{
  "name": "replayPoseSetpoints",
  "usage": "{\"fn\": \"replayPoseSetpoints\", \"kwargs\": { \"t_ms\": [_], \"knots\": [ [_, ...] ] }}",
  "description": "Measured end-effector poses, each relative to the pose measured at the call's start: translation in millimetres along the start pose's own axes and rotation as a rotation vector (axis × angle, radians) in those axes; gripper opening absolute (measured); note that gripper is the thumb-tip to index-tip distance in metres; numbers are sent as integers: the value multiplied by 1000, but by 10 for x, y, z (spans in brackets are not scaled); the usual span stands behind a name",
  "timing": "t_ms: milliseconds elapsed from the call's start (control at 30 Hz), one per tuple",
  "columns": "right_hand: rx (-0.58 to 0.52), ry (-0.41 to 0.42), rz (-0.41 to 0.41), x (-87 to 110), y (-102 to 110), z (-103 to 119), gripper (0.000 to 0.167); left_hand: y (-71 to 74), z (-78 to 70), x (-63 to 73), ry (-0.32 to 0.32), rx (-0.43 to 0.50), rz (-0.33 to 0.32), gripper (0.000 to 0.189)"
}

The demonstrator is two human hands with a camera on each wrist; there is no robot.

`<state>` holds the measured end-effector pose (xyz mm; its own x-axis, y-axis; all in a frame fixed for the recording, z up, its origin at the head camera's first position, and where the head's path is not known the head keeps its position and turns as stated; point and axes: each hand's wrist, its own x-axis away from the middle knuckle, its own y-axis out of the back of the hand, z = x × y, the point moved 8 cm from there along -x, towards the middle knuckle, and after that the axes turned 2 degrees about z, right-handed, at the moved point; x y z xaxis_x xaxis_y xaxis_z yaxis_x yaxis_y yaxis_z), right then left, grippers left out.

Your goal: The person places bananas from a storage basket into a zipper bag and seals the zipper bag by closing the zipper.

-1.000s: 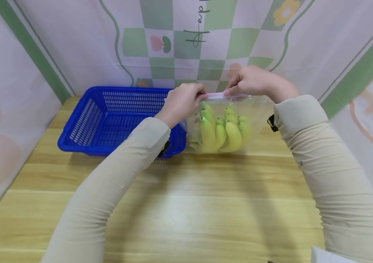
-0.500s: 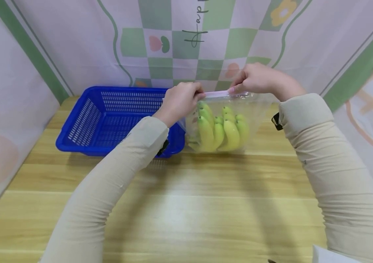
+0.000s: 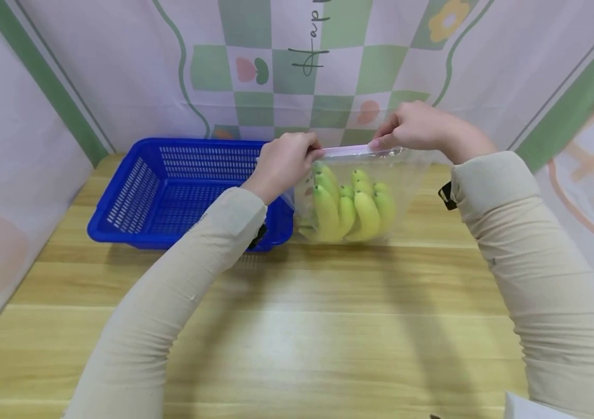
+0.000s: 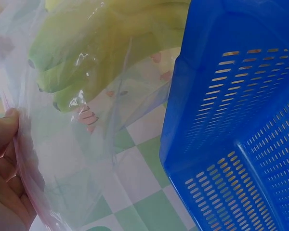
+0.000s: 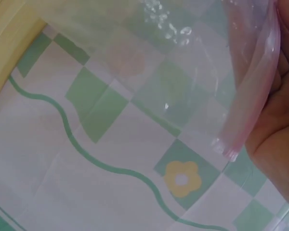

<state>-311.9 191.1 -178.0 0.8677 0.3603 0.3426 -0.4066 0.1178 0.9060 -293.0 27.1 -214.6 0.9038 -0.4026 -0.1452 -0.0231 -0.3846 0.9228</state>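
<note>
A clear zip bag (image 3: 407, 174) with a pink zip strip along its top stands upright on the table. Inside it are yellow bananas (image 3: 367, 214) with greenish tips. My left hand (image 3: 285, 162) pinches the strip near its left end, thumb against the pink edge in the left wrist view. Farther right along the same strip, my right hand (image 3: 425, 129) pinches it between thumb and fingers. In the right wrist view the strip's end (image 5: 229, 149) hangs past the right palm, and the bag's corner there holds no fruit.
Left of the bag stands a blue perforated basket (image 3: 99, 224), its right end close against the bag and partly behind the left forearm. The wooden table (image 3: 286, 343) runs up to a printed cloth backdrop (image 3: 255, 23). A white corner (image 3: 530, 407) shows at the lower right.
My right hand has slid a little to the right along the pink strip, away from the left hand. The left hand keeps its hold, and the bananas stay in the bag.
</note>
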Motion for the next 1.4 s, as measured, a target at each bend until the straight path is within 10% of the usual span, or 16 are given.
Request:
{"fn": "replayPoseSetpoints", "kwargs": {
  "t_ms": [1400],
  "knots": [
    [-72, -68, -7, 109, 54, -306, 45, 17, 69, -5, -18, -20, -8, 29]
  ]
}}
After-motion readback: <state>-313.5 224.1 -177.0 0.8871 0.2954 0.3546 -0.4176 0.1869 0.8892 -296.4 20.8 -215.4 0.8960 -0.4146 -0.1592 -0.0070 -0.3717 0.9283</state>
